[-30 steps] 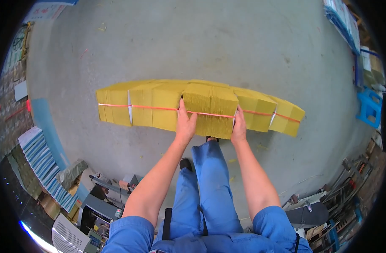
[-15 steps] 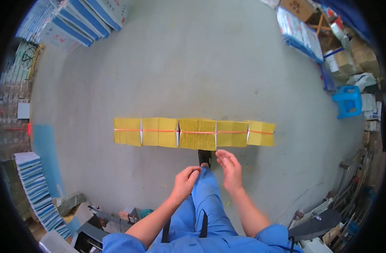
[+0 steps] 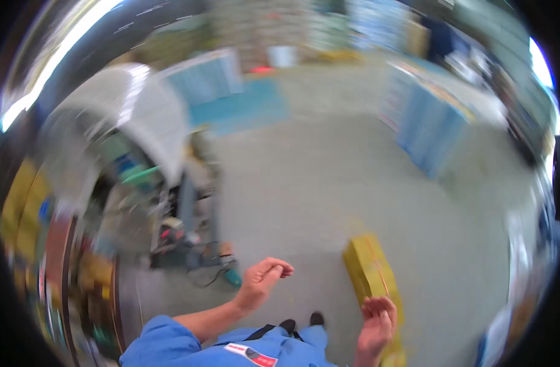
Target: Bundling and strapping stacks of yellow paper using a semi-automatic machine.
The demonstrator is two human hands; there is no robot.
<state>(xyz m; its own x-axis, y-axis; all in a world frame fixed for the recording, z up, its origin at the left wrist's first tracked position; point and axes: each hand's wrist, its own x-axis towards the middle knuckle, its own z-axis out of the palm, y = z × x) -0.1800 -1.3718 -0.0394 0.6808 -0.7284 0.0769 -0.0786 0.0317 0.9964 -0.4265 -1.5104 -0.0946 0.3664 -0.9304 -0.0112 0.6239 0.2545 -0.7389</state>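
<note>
My left hand (image 3: 263, 284) is held in front of my body, its thumb and fingers drawn together, with nothing visible in them. To the right, my right hand (image 3: 378, 325) is raised with its fingers loosely bent and apart, holding nothing. Behind it on the floor lies a long yellow paper bundle (image 3: 360, 269) with a thin reddish band along its top. The right hand overlaps the bundle in the picture; whether they touch I cannot tell. Part of the bundle is hidden by that hand and forearm.
A machine with a pale curved cover (image 3: 139, 104) stands on the left. Blue-and-white stacks (image 3: 430, 128) stand at the far right, and another stack (image 3: 206, 76) sits by a blue floor patch (image 3: 249, 109). Brown-edged shelving (image 3: 63, 263) is at the left rim.
My view has swung sharply left, bringing the machine into sight. The yellow bundle, earlier lying across in front of me, now appears at my right. Both hands have moved further apart.
</note>
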